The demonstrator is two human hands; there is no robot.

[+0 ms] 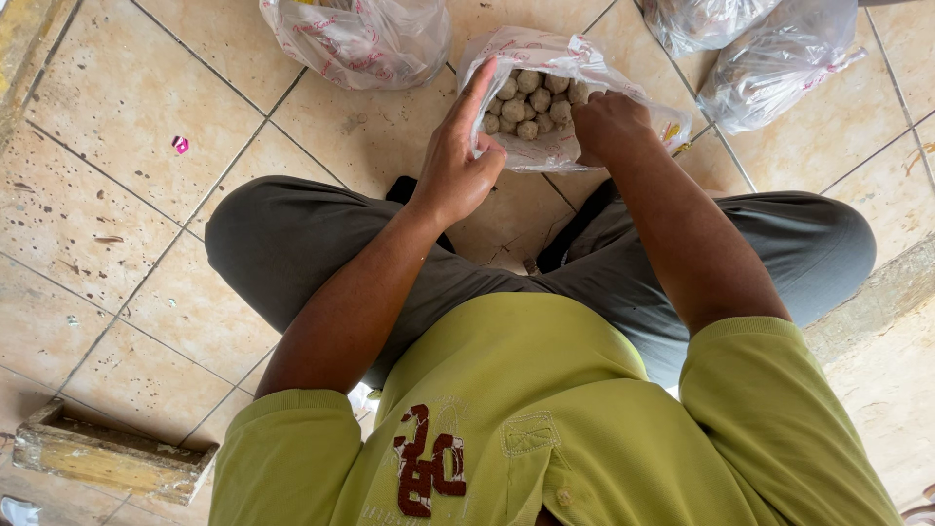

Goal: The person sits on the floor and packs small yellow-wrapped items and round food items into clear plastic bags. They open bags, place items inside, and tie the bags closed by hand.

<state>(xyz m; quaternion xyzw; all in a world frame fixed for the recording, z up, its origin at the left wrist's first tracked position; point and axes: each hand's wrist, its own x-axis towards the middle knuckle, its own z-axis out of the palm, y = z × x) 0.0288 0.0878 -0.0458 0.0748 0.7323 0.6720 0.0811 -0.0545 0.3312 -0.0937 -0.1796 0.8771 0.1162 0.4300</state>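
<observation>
An open clear plastic bag (pixel 555 146) with red print lies on the tiled floor in front of my crossed legs. It holds several small beige balls (pixel 531 102). My left hand (pixel 458 161) pinches the bag's near left edge, index finger stretched up along the rim. My right hand (pixel 606 122) is closed on the bag's right edge, its fingers hidden inside the opening. I wear a yellow-green shirt and grey trousers.
Another printed plastic bag (pixel 355 39) sits at the top left of centre. Two clear bags (pixel 769 58) lie at the top right. A wooden block (pixel 107 453) rests at the lower left. A small pink scrap (pixel 180 144) lies on the beige tiles.
</observation>
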